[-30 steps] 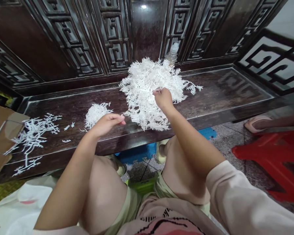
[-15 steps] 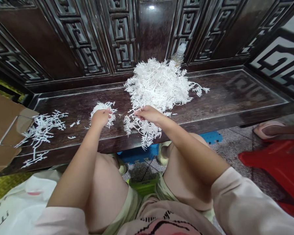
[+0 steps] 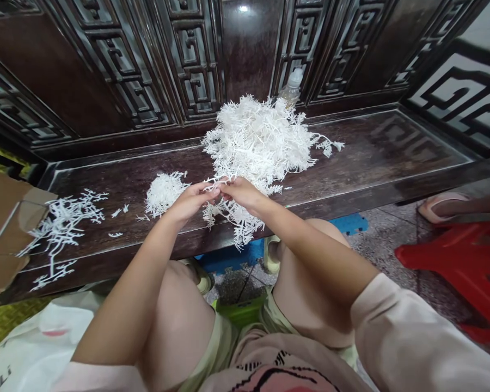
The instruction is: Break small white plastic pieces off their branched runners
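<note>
Close together over the bench's front part, my two hands meet at a thin white branched plastic sprig [image 3: 215,180]. My right hand [image 3: 237,190] has its fingers closed on the sprig. My left hand [image 3: 198,197] pinches at the sprig's left end, its fingertips almost touching the right ones. Behind them rises a big heap of white feathery plastic sprigs [image 3: 257,139], with some hanging over the front edge below my right hand. A small pile of white snipped-looking pieces [image 3: 164,193] lies just left of my left hand.
Barer white branched stems [image 3: 67,223] lie at the left beside a cardboard piece [image 3: 4,218]. A clear bottle with a white cap [image 3: 293,84] stands behind the heap on the dark wooden bench [image 3: 363,144]. A red stool [image 3: 453,256] and another person's foot [image 3: 443,207] are at the right.
My left hand has left the small pile and moved right to the sprig at my right hand. The right hand has hardly moved. The view has shifted slightly.
</note>
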`<control>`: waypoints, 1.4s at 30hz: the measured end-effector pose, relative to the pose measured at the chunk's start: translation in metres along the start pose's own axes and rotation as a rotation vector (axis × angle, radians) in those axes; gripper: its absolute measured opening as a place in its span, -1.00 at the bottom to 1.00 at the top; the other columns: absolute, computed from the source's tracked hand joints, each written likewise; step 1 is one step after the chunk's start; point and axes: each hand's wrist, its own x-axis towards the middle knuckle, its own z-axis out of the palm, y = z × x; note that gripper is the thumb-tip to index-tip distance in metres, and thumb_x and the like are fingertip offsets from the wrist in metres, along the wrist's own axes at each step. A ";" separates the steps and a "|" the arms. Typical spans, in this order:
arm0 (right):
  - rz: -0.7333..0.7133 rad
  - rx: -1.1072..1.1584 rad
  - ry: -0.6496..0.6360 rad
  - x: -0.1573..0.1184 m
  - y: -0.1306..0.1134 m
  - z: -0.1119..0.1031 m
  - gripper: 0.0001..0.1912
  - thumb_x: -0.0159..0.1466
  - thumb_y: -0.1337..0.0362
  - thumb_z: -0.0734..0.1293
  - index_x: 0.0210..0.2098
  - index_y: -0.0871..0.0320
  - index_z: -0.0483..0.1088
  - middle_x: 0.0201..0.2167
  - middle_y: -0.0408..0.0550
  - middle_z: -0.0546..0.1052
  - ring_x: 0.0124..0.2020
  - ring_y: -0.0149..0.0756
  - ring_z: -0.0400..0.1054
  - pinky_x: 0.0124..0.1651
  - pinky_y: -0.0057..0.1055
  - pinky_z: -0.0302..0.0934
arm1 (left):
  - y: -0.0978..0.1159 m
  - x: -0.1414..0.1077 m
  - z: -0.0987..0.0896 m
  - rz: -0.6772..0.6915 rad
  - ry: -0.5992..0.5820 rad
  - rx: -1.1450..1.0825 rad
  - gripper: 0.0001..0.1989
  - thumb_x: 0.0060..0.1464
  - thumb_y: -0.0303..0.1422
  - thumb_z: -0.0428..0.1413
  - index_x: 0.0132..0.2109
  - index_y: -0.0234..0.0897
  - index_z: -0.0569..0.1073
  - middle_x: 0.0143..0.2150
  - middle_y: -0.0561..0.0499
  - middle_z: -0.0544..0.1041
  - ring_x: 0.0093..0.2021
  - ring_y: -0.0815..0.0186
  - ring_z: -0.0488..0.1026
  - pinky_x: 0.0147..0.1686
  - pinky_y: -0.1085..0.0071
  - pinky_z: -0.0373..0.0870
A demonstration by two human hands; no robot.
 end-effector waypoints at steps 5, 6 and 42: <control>-0.020 0.022 0.067 0.003 0.004 0.000 -0.90 0.09 0.27 0.25 -0.47 0.18 0.31 -0.56 -0.18 0.32 -0.52 -0.53 0.18 -0.43 -0.53 0.09 | -0.005 0.003 -0.002 -0.019 0.073 0.019 -0.64 -0.22 -0.12 0.15 -0.34 -0.32 0.46 -0.37 -0.02 0.46 -0.37 0.37 0.32 -0.30 0.40 0.21; -0.017 0.022 0.078 0.003 0.004 0.000 -0.89 0.09 0.26 0.25 -0.47 0.19 0.31 -0.56 -0.18 0.32 -0.51 -0.53 0.18 -0.43 -0.53 0.09 | -0.005 0.002 -0.003 -0.016 0.071 0.016 -0.64 -0.23 -0.13 0.16 -0.34 -0.33 0.46 -0.37 -0.01 0.46 -0.37 0.38 0.32 -0.30 0.41 0.21; -0.246 -0.391 0.493 0.007 0.019 0.008 -0.85 0.12 0.24 0.17 -0.51 0.18 0.26 -0.54 -0.15 0.34 -0.49 -0.42 0.17 -0.38 -0.44 0.03 | 0.003 0.000 0.014 0.285 0.146 0.285 -0.81 -0.05 -0.33 -0.02 -0.54 -0.31 0.28 -0.53 0.08 0.23 -0.47 0.42 0.18 -0.43 0.48 0.09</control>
